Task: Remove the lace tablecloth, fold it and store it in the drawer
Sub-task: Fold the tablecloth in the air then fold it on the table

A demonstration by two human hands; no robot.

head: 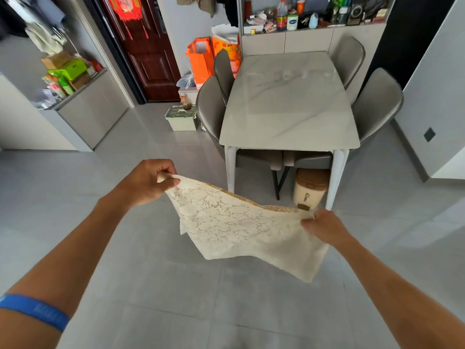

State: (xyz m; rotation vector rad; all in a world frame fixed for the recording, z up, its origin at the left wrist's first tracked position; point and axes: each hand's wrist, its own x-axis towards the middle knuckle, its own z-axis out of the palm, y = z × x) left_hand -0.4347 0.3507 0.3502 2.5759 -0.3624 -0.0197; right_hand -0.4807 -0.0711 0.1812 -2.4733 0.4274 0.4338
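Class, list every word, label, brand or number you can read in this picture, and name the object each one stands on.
"RELIVING", or close to it, printed sideways and hard to make out: beige bin under the table.
Blue wristband: print too blurred.
Shelf bottles, orange bags, green box: labels too small to read.

Dining surface (289,109): pale grey marble-look top on white legs, bare, with a faint glossy reflection near its far edge. Floor (161,285): large grey tiles. Standing directly on the floor: a pale green lidded box (181,120) at 9 o'clock of the surface; a cream pedal bin with brown lid (310,188) under the near edge at 6 o'clock; orange paper bags (201,60) at 10 o'clock, near the door. Grey chairs (211,109) flank both long sides.
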